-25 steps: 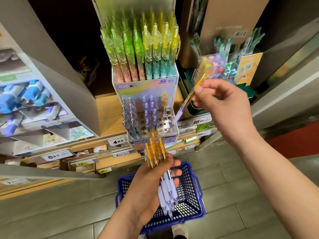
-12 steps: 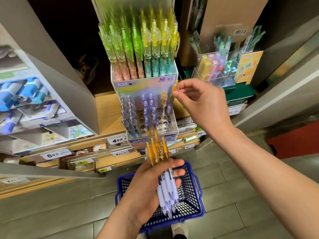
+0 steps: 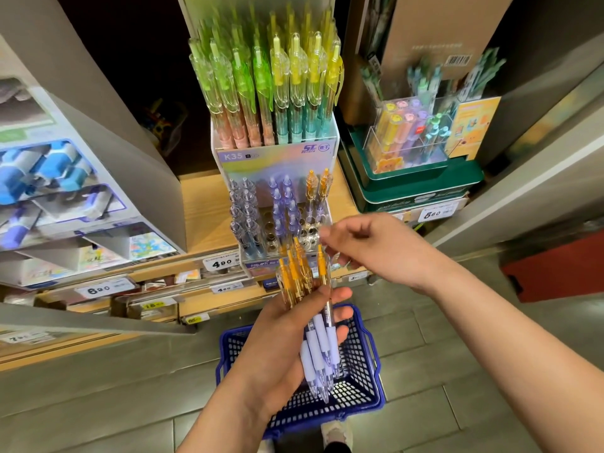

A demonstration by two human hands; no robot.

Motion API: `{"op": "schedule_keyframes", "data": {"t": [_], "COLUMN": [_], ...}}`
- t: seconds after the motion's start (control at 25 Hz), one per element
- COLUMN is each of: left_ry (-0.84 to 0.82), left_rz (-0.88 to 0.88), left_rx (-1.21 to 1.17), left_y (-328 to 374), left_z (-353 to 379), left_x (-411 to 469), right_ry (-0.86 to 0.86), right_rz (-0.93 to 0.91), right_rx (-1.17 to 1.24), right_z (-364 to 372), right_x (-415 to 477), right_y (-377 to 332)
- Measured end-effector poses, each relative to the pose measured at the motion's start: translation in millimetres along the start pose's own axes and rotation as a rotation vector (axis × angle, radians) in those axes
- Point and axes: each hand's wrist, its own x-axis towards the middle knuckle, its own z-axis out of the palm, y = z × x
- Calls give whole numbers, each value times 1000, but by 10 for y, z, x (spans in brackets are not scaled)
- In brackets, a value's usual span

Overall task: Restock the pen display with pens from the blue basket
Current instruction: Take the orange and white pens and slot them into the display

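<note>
Pen display (image 3: 274, 158) stands at 12 o'clock from the hands. Its right column has two slotted pens (image 3: 317, 188) at the back, and the holes in front are bare. Judged partly done.

Left hand (image 3: 294, 335) has its fingers wrapped round the bundle (image 3: 304, 279) of orange-topped pens. Right hand (image 3: 376, 246) is at 2 o'clock of the bundle, fingers half-curled at the rightmost pen's top. Too blurred to tell whether it pinches the pen.

Blue basket (image 3: 369, 397) is on the floor at 6 o'clock.
</note>
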Motion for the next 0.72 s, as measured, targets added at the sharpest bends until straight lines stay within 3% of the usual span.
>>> {"op": "schedule_keyframes", "data": {"t": [0.08,0.36,0.44,0.52,0.6,0.72], "left_ry": [-1,-17,-26,-31,-30,-27], "left_rz": [10,42,42,40,33,23], "left_rx": [15,16,4,-15,-24,10], "left_y": [15,18,19,16,-6,-61], "left_z": [17,11,-3,-29,-55,-68], "left_x": [1,-18,-35,-44,-46,-56], "right_ry": [-111,-187,-44,223,479,610], "right_rz": [17,77,8,-105,-220,-345], "right_rx": [129,352,466,556,512,336], "right_z": [23,-81,-196,-289,-303,-196], "right_x": [-104,-86,-71,-28,30,95], "right_y": [10,-44,-94,-176,-260,-332]}}
